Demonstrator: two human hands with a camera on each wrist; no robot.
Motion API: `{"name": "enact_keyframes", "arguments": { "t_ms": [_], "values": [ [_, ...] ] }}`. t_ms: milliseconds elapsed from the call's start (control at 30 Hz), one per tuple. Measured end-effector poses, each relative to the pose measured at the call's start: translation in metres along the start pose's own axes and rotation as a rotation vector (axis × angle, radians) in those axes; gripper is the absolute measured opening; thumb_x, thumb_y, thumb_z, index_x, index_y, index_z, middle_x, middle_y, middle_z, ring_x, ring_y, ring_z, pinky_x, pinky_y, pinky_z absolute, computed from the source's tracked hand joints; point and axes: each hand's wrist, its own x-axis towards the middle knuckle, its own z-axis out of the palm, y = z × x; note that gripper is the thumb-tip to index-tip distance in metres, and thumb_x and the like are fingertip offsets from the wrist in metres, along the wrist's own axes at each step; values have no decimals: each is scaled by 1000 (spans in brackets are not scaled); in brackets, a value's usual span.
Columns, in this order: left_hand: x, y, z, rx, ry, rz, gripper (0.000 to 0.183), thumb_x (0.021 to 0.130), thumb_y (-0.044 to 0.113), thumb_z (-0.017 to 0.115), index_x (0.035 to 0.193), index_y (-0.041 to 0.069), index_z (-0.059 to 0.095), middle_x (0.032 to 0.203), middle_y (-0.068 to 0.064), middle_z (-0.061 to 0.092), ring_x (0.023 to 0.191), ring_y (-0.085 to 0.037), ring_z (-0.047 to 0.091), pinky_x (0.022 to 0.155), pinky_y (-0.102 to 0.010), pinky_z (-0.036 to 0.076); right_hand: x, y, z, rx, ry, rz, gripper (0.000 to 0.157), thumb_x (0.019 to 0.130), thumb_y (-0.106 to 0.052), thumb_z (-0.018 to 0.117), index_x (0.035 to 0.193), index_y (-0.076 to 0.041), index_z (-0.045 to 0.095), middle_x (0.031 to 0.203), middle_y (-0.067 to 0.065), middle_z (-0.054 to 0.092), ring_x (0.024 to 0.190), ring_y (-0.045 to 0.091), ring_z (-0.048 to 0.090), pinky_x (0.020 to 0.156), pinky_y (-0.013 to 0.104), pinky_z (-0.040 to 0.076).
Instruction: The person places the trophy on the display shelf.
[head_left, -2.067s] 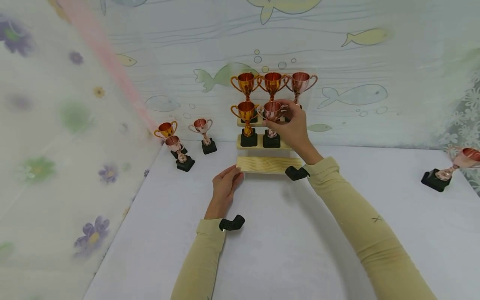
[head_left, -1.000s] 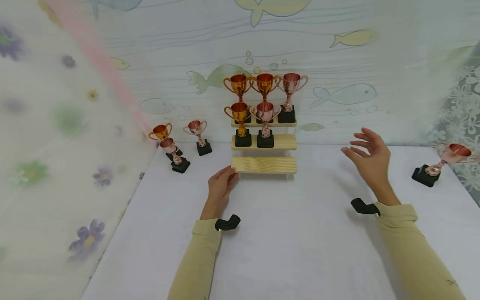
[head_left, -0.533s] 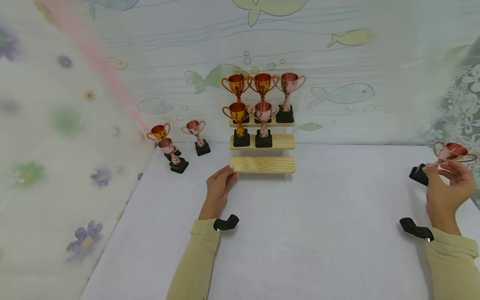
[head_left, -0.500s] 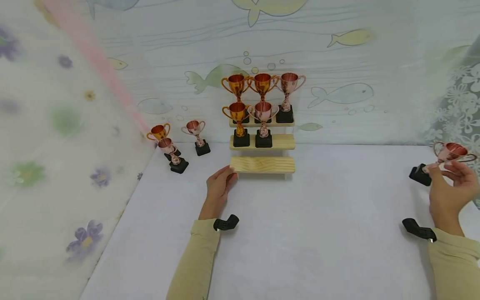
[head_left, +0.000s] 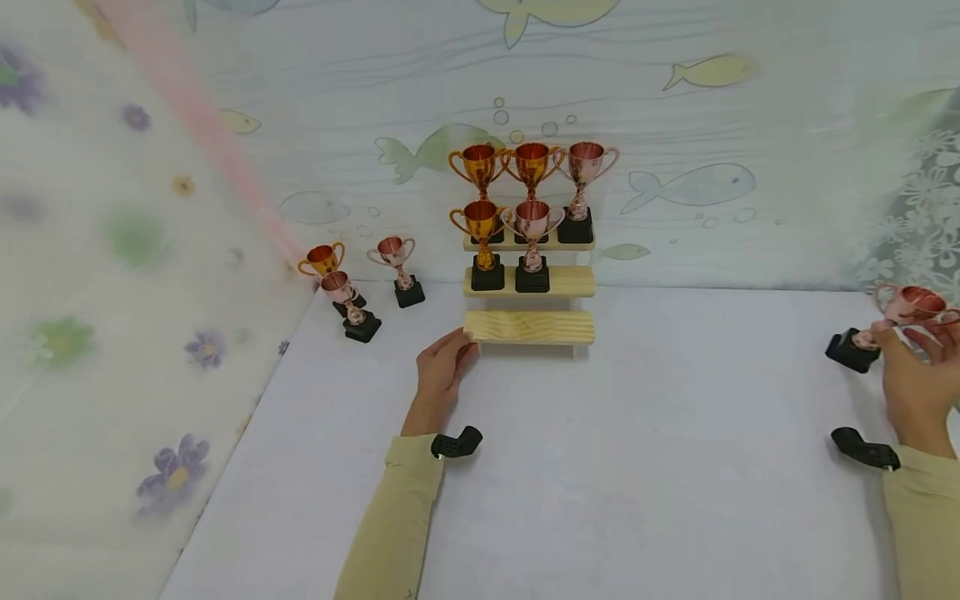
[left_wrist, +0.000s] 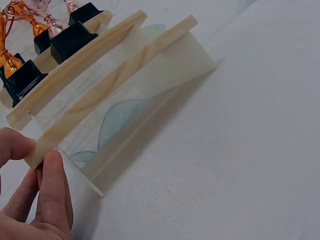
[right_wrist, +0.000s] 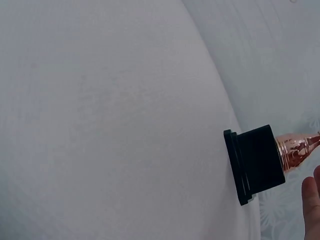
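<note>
The left hand (head_left: pixel 444 371) pinches the left end of the lowest board (head_left: pixel 528 327) of the three-tier stand (head_left: pixel 573 282), thumb above, fingers below. The right hand (head_left: pixel 924 387) is positioned at the far-right rose-coloured trophy (head_left: pixel 912 305), thumb across the stem region; whether it grips the trophy cannot be determined. This trophy is located on the white table (head_left: pixel 637 467), well apart from the stand. The upper tier carries three trophies (head_left: pixel 531 164); the middle tier carries two. Three further trophies (head_left: pixel 393 250) occupy the table's left rear corner.
</note>
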Motion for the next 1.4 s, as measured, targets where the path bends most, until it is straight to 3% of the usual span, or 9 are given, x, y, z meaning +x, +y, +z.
{"name": "enact_keyframes", "arguments": {
  "t_ms": [167, 400, 600, 800, 1067, 1400],
  "values": [
    [-1, 1, 3, -7, 6, -8, 35, 94, 6, 71, 128, -1, 65, 121, -17, 66, 99, -16, 69, 88, -22, 60, 4, -9, 4, 78, -5, 7, 56, 95, -10, 70, 142, -24, 44, 141, -13, 49, 119, -3, 51, 113, 18, 41],
    [-1, 0, 4, 6, 3, -12, 36, 95, 8, 70, 130, 0, 64, 123, -16, 65, 103, -17, 68, 88, -22, 60, 2, -17, 7, 30, -3, 34, 60, 95, -13, 70, 146, -25, 41, 144, -13, 48, 120, -5, 49, 115, 18, 39],
    [-1, -1, 3, -1, 6, -3, 35, 95, 6, 70, 128, -1, 65, 121, -17, 65, 100, -17, 69, 87, -22, 60, 3, -13, 10, 9, -2, 5, 56, 95, -16, 71, 143, -23, 43, 134, -18, 49, 115, -7, 48, 112, 14, 39],
    [0, -1, 2, -19, 14, 3, 35, 93, 4, 71, 127, -3, 65, 117, -16, 67, 96, -16, 70, 86, -23, 61, -3, -13, 12, 47, -9, -16, 51, 95, -17, 71, 141, -21, 48, 132, -17, 52, 115, -5, 51, 110, 16, 43],
    [0, 0, 2, -19, 15, -2, 35, 94, 4, 71, 128, -2, 65, 117, -16, 66, 96, -16, 69, 86, -23, 61, -21, -20, 20, 66, -44, -192, 49, 90, -4, 74, 135, -11, 57, 118, -15, 57, 108, -2, 58, 99, 13, 51],
    [1, 0, 2, -11, 18, -9, 34, 94, 6, 71, 127, 0, 66, 119, -16, 67, 97, -16, 70, 87, -23, 60, -36, -30, 33, 171, -118, -251, 49, 80, 7, 79, 124, -8, 64, 111, -8, 64, 97, 1, 63, 83, 5, 52]
  ]
}}
